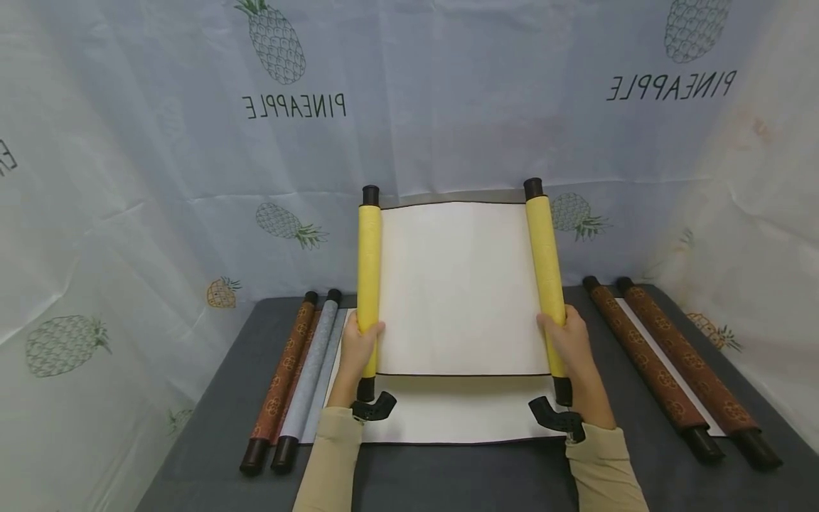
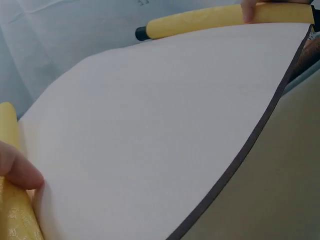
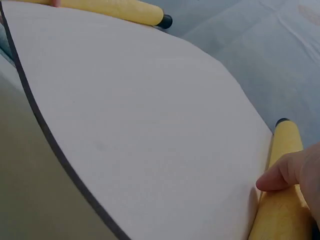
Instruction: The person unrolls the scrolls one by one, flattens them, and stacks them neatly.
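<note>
Both hands are up off the worktop and busy. The left hand [image 1: 358, 348] is wrapped around the lower part of the left yellow roller [image 1: 368, 284], thumb lying on the front where the sheet begins; the left wrist view shows that thumb [image 2: 20, 170] pressing right at the edge of the paper. The right hand [image 1: 569, 341] has the same clenched hold on the right yellow roller [image 1: 547, 277], its thumb [image 3: 280, 177] set against the roller beside the paper.

Between the two rollers the scroll's white sheet [image 1: 461, 288] is pulled open and held tilted up toward the camera, well above the table at its far end. Gripping low on each roller looks like the way to keep the sheet taut and flat: both wrist views show it spanning smoothly, with only a gentle bow and a thin dark border along its near edge.

Underneath, a second white sheet [image 1: 461, 419] lies flat on the grey worktop [image 1: 461, 476], just below the raised one.

Out to the left, a brown patterned scroll [image 1: 281, 384] and a grey scroll [image 1: 307, 380] lie rolled side by side, touching. Out to the right, another brown scroll [image 1: 665, 363] is opened slightly, a strip of white showing between its two rollers.

No containers anywhere here; only a pineapple-printed cloth backdrop [image 1: 192, 142] around the scene.
</note>
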Demonstrator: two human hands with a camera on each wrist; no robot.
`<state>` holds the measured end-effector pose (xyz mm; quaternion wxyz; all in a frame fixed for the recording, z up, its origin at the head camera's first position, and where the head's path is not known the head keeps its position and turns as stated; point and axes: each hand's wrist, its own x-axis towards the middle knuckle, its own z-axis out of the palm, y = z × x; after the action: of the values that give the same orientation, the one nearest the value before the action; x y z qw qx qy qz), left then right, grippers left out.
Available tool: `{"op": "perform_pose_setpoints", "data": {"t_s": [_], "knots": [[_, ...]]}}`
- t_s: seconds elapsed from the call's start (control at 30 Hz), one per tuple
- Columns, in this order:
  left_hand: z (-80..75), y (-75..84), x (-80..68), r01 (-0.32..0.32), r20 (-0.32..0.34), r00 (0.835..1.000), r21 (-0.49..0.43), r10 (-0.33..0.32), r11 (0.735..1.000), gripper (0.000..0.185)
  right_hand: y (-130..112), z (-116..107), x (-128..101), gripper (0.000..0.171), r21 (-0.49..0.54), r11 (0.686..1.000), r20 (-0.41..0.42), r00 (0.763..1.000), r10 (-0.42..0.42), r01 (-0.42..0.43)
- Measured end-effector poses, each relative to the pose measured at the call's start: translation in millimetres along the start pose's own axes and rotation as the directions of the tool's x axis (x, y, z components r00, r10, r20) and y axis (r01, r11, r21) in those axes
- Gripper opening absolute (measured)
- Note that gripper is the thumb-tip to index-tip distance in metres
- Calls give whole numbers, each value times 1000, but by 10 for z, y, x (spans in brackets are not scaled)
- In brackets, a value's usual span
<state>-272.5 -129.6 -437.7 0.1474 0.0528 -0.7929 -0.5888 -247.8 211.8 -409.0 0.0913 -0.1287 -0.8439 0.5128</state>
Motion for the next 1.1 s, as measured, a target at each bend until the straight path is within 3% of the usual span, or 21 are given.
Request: {"op": "perform_pose_setpoints", "data": {"t_s": [0.17,0.33,0.47,0.9,1.1], "knots": [[-14,35,-16,-13,-48,999,24,14,1000,44,-5,23,1,62,1,1000,-10,1000,12,-12],[-36,47,-26,-16,-34,999,30,17,999,58,-3,8,-11,83,-18,1000,-22,1000,3,-3],[-44,38,-25,-33,-29,999,26,33,999,61,-5,2,-26,90,-29,1000,-20,1000,2,-2],[-100,-1,10,-33,-27,999,25,33,999,73,-5,-13,-31,83,6,1000,-44,999,-4,4],[-146,-12,24,-56,-38,998,12,56,998,58,22,-41,-15,74,2,1000,-46,999,-21,21]]}}
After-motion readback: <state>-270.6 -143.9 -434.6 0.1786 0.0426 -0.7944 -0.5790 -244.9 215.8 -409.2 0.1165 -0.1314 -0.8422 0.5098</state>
